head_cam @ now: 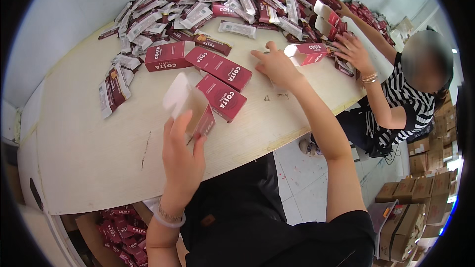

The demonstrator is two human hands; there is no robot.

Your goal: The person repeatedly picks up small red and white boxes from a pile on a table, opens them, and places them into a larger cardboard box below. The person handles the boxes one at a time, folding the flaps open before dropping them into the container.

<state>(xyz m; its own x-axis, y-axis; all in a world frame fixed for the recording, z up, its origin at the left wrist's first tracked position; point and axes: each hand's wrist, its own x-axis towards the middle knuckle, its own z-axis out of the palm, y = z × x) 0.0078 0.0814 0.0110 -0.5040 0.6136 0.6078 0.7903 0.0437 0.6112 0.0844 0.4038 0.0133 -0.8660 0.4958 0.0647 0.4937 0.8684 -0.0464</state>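
Note:
My left hand (182, 159) grips an open red Costa Coffee carton (203, 120) between thumb and fingers. The carton's pale flaps stand up, and its inside looks bare where I can see it. To its right lie two closed cartons (222, 97) (219, 68), side by side, with another carton (165, 57) behind them. My right hand (280, 66) is over the table with its fingers spread. Something pale and blurred shows under its palm, too unclear to name. Just right of those fingers an open carton (310, 55) rests on its side.
Wrapped bars (143, 26) and cartons are heaped along the back of the table (92, 148). Several bars (115, 91) lie at the left. A co-worker's hands (352, 52) reach into the heap at the right. Below the table's edge is a cardboard box (91, 233) of red packs.

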